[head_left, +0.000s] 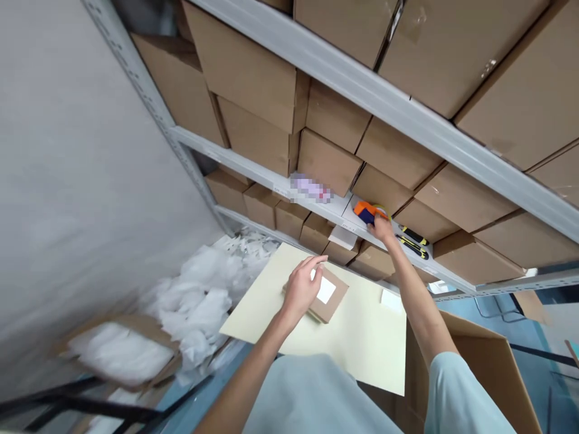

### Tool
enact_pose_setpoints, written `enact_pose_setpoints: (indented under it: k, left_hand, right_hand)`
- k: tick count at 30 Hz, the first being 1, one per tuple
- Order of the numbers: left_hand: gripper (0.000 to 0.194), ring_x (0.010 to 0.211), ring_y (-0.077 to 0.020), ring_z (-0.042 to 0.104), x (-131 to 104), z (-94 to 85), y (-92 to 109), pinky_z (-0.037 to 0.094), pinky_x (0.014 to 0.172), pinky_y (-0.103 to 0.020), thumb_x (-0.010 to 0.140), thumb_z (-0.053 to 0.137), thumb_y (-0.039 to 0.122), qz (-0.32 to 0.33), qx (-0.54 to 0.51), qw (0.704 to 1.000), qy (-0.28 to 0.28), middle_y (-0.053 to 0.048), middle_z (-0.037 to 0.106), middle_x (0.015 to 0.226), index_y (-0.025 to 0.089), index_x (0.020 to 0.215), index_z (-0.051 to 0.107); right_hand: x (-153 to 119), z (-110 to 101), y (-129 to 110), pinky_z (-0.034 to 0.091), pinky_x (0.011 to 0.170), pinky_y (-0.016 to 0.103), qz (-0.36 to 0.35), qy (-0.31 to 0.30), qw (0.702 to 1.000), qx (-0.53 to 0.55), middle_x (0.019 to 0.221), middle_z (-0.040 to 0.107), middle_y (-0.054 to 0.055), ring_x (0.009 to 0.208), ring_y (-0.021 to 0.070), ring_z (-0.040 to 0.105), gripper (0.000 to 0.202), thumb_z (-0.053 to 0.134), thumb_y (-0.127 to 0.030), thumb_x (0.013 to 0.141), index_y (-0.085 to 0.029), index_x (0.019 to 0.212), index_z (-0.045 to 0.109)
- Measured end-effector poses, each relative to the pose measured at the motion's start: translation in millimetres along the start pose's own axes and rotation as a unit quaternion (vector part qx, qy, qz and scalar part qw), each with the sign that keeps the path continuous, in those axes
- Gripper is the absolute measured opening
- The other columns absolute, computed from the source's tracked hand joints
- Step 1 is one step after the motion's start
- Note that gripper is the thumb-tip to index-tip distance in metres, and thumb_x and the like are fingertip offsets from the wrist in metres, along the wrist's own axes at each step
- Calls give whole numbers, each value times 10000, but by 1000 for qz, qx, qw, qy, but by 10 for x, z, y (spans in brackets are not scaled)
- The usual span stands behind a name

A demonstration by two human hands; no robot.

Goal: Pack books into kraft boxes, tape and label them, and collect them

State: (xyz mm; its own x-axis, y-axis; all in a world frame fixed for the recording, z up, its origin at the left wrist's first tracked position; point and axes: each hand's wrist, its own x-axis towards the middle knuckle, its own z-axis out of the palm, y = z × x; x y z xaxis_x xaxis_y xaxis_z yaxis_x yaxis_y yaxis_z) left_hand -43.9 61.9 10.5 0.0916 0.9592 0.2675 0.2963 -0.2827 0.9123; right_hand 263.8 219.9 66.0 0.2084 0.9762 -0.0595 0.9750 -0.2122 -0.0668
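Note:
A small flat cardboard box (335,303) with a white label (326,288) lies on a cream-coloured board (362,337) in front of me. Over its left side is my left hand (304,284), fingers stretched out and thumb apart; whether it touches the box I cannot tell. My right hand (382,228) reaches up to the grey shelf, its fingers closed on an orange and dark blue tape dispenser (365,212). Part of a yellow tape roll (382,211) shows behind that hand. Just right of it, black and yellow utility knives (412,246) lie on the shelf.
Cardboard boxes (253,72) fill the grey metal shelving (316,69) ahead. White packing material (199,295) is heaped at the left by the wall. A large open carton (488,361) stands at my right. A small white item (391,299) lies on the board's right side.

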Motion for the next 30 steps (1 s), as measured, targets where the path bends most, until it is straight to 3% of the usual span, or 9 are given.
enact_pose_setpoints:
  k: [4,7,10,13,16,21,24,26,30]
  left_hand:
    - [297,1188,-274,798,-446,414,41,650,1067,-438,1067,556,299,-42,0,999,0,-76,849,1224,258,1198,819]
    - [285,1227,-265,785,-898,700,101,636,1096,-431,1077,578,307,-72,1,997,25,-80,835,1266,248,1239,805]
    - [264,1183,-251,785,-1369,914,201,642,1080,-418,1090,625,345,-88,13,994,59,-91,817,1252,242,1267,791]
    - [243,1078,-224,783,-1737,1081,287,659,1015,-389,1085,675,367,-98,27,993,57,-84,797,1191,243,1262,786]
    - [228,1037,-213,775,-1978,1199,322,663,987,-376,1085,694,382,-112,48,992,42,-75,791,1160,243,1240,785]
    - [232,1174,-234,764,-2151,1244,358,634,1083,-404,1105,673,398,-105,49,993,10,-73,803,1233,250,1250,777]
    - [221,1151,-246,758,-2182,1206,386,633,1066,-417,1091,692,421,-97,69,992,-33,-62,820,1196,261,1212,786]
    - [230,1098,-242,755,-2188,1159,407,646,998,-404,1085,690,431,-105,83,990,-43,-60,825,1170,261,1208,785]
    - [376,1042,-215,746,-2142,997,500,659,884,-360,1079,671,484,-125,94,988,-1,-94,778,1324,239,1358,735]
  right_hand:
    - [-282,204,233,508,1167,539,-67,82,984,144,1397,710,304,1326,416,677,514,626,-309,1053,-40,1483,549]
    - [-1003,639,355,552,1137,553,-105,95,923,359,1363,739,220,1288,382,693,549,613,-541,1079,-146,1459,583]
    - [-2034,1133,335,589,1115,531,-92,-25,806,584,1282,794,147,1191,338,747,558,680,-674,1022,-203,1321,678]
    - [-2919,1454,216,620,1100,516,-20,-148,690,709,1220,830,124,1135,318,785,594,731,-739,968,-213,1245,728]
    - [-3381,1595,172,629,1112,510,26,-191,639,745,1256,832,125,1182,318,787,650,758,-791,925,-223,1241,752]
    - [-3576,1663,301,636,1118,510,47,-218,617,755,1212,839,129,1234,330,780,736,740,-880,886,-219,1208,784]
    - [-3657,1702,387,642,1103,512,51,-208,627,748,1113,846,124,1225,331,785,783,642,-927,926,-208,1196,793]
    - [-3732,1726,459,631,1120,506,28,-194,664,721,1119,848,111,1222,322,784,753,648,-900,947,-217,1232,785]
    - [-3871,1737,694,627,1110,479,-48,-165,773,610,1271,822,114,1203,305,774,640,695,-777,1006,-246,1362,725]
